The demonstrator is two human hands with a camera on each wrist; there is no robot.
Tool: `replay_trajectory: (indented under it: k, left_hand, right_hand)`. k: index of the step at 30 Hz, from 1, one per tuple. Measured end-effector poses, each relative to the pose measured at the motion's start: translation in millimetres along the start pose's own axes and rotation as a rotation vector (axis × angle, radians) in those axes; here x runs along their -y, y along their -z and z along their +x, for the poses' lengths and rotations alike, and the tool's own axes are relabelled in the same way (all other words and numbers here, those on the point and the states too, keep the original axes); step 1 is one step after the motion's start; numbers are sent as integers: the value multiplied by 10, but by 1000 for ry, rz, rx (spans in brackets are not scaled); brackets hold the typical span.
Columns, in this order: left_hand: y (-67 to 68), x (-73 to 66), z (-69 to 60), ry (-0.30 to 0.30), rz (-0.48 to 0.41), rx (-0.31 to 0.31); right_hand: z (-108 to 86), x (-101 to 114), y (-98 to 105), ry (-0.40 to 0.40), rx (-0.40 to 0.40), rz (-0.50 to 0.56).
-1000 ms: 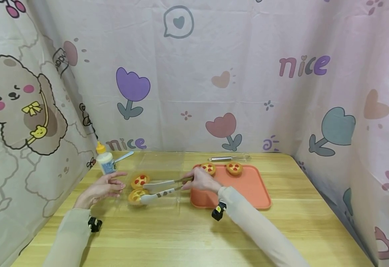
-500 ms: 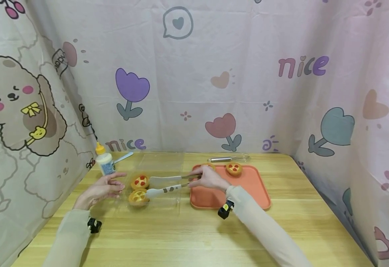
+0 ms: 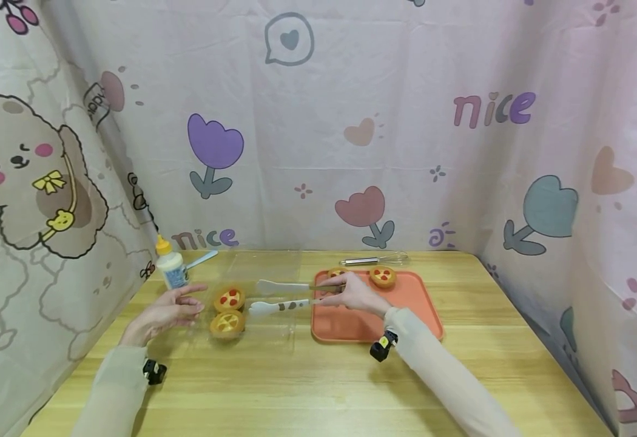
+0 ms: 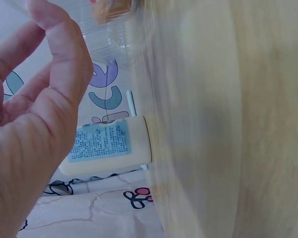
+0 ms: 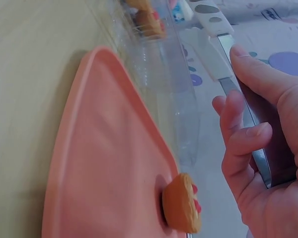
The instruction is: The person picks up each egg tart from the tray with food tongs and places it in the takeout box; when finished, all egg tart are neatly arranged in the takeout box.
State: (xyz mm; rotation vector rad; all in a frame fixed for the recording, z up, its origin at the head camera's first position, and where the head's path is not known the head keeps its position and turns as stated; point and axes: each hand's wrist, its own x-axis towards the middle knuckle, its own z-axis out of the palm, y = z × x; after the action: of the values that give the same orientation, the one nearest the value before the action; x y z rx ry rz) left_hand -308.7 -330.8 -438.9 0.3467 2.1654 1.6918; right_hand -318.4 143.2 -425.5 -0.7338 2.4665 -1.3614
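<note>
My right hand (image 3: 353,294) grips a pair of tongs (image 3: 280,306) by the handles, above the left side of the orange tray (image 3: 373,328). The white tips of the tongs are spread apart over the clear plastic box (image 3: 275,337), with nothing between them. Two tarts lie in the box: one with red topping (image 3: 229,299), one with yellow topping (image 3: 227,325). Beside the box's left edge, my left hand (image 3: 168,312) has relaxed fingers and holds nothing. On the tray sit a red-topped tart (image 3: 383,277) and another tart (image 3: 337,274) partly hidden by my right hand.
A bottle with a yellow nozzle (image 3: 172,267) stands at the back left, just behind my left hand. Next to it lies a light-blue utensil (image 3: 202,260). A whisk (image 3: 373,260) lies behind the tray. The box's raised clear lid (image 3: 264,264) is at the back.
My right hand has drawn the tongs away to the right from the yellow-topped tart, which stays in the box with the red-topped one. My left hand has hardly moved.
</note>
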Motion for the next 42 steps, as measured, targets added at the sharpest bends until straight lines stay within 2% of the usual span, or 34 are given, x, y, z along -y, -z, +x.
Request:
replay_trajectory:
  k: [3, 10, 15, 23, 29, 42]
  left_hand:
    - [7, 20, -3, -2, 11, 2]
    - [1, 13, -9, -4, 1, 3]
    - [-7, -7, -15, 9, -4, -5]
    - [2, 22, -16, -6, 7, 6]
    - [2, 26, -9, -12, 0, 6]
    - [-1, 41, -6, -9, -8, -2]
  right_hand:
    - [-51, -39, 75, -4, -5, -7]
    - [-167, -116, 280, -18, -34, 93]
    - [-272, -187, 423, -56, -90, 69]
    - [-492, -303, 617, -140, -150, 0]
    - [-610, -379, 732, -184, -207, 51]
    - [-836, -600, 1022, -192, -289, 44]
